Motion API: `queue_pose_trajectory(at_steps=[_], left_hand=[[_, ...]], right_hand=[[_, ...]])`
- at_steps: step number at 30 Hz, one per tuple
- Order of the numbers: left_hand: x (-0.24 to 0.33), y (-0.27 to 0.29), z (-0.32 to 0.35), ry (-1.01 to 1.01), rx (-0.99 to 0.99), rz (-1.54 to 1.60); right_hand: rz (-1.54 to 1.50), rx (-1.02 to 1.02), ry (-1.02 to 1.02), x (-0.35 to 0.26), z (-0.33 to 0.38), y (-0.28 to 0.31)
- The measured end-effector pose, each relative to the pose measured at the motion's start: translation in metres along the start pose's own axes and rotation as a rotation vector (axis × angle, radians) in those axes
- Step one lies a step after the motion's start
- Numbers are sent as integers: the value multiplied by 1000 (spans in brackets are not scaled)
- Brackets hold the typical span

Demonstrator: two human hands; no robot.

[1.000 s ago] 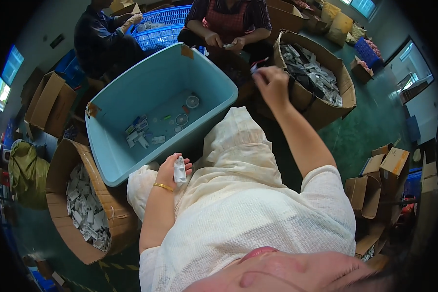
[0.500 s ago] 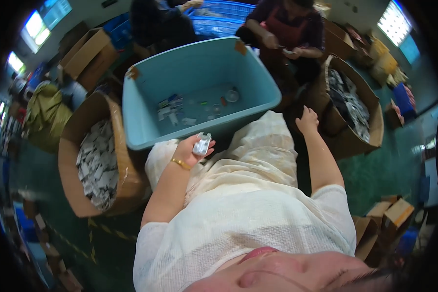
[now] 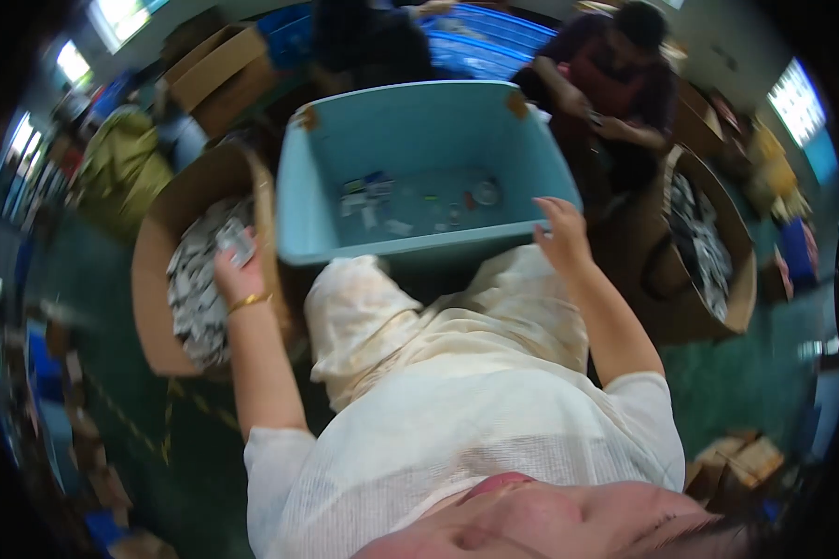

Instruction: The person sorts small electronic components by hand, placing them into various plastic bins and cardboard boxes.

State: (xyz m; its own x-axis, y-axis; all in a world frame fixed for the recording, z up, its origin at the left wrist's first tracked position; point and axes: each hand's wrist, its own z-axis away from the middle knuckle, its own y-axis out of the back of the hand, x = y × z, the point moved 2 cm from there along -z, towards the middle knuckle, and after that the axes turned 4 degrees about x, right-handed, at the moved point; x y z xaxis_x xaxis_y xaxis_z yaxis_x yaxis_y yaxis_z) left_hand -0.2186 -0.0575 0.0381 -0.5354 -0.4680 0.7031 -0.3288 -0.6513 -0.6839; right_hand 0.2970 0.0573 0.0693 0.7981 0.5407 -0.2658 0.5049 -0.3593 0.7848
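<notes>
My left hand (image 3: 240, 277), with a gold-coloured bracelet at the wrist, is over the left cardboard box (image 3: 149, 312). A small, shiny, silvery-clear piece (image 3: 237, 243) is held in its fingers; its exact kind does not show. Grey and white flat pieces (image 3: 196, 303) fill that box below the hand. My right hand (image 3: 565, 233) is at the near right corner of the light blue tub (image 3: 419, 248), fingers apart and nothing in them. Several small items (image 3: 368, 194) lie on the tub's bottom, along with a round clear piece (image 3: 486, 192).
Another cardboard box (image 3: 738, 312) stands on the right, holding grey and dark pieces (image 3: 704, 242). Beyond the tub sit a person in a reddish apron (image 3: 611, 84) and a person in dark clothes (image 3: 368, 47). Blue crates (image 3: 480, 47) stand behind them. A yellow-green sack (image 3: 126, 168) is far left.
My left hand has moved left from in front of the tub to over the left box, carrying the silvery piece. My right hand has come from beside the right box to the tub's corner.
</notes>
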Motion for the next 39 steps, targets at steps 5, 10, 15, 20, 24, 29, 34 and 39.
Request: queue_pose_trajectory(at_steps=[5, 10, 15, 20, 24, 29, 34, 39], left_hand=[[19, 59, -59, 111, 168, -46], [38, 85, -107, -43, 406, -230], [50, 147, -172, -298, 601, -916], [45, 196, -207, -358, -21, -2843], [18, 190, -191, -107, 263, -1882], [6, 173, -187, -71, 241, -1917], [42, 184, -152, -52, 366, -1974], [29, 165, -140, -38, 361, -2005]], right_hand=[[-43, -18, -69, 12, 10, -16], [55, 115, -137, 61, 30, 12], [297, 309, -315, 168, 39, 65], [678, 431, -754, 311, 58, 124], [632, 135, -1359, 375, 68, 165], [596, -384, -1359, 494, 101, 163], [664, -605, -1135, 497, 54, 106], [542, -399, -1139, 557, 93, 110]])
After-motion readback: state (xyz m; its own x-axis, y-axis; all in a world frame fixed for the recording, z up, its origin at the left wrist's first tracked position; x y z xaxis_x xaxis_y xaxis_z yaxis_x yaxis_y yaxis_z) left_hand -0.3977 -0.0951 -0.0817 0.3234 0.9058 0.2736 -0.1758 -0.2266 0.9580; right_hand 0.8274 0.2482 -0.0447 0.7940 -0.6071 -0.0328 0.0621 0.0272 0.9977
